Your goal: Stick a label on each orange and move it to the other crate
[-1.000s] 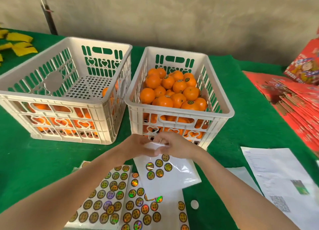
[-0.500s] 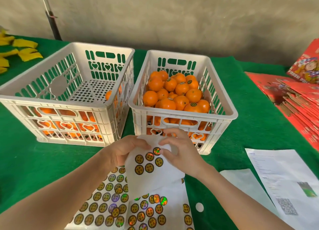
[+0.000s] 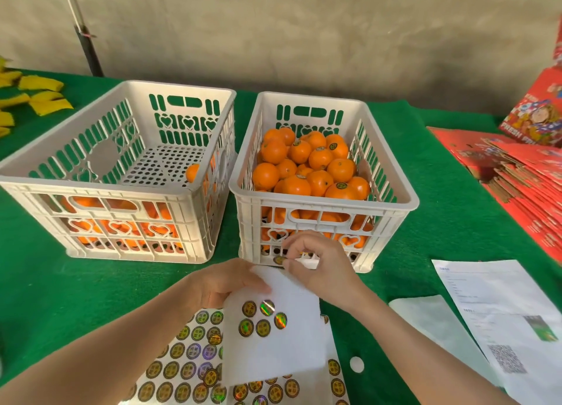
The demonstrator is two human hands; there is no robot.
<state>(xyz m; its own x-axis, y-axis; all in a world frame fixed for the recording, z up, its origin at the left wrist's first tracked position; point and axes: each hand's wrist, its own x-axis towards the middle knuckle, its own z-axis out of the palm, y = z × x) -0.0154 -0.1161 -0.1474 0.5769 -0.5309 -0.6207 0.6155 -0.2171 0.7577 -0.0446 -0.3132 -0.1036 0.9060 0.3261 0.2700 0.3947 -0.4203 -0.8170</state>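
- Peeling 1 label cleanly off its backing is, as we judge it, the step in hand. Our right hand pinches the label between thumb and forefinger, with the other fingers curled in.
- Our left hand grips the small backing sheet at its upper left edge, thumb on top. The sheet hangs just below the pinch and toward us, with 5 labels on it.
- To do this well, we should hold the label by its rim only, so the sticky face stays bare and does not fold on itself. Our fingers cover it, so we cannot tell whether it is wholly free of the sheet.
- The left crate stands up and to the left of the pinch, well apart from it. We can see 1 of its oranges by its right wall, and more show low down through the near slots. We take these to be the unlabelled fruit.
- The right crate stands straight beyond the pinch, its near wall close behind our fingers. It is heaped with fruit, several pieces showing a round label, so we read it as the receiving crate.
- The larger label sheets lie below the grip, under the small sheet.
- Next, we think, the left hand must drop the sheet and fetch an orange.
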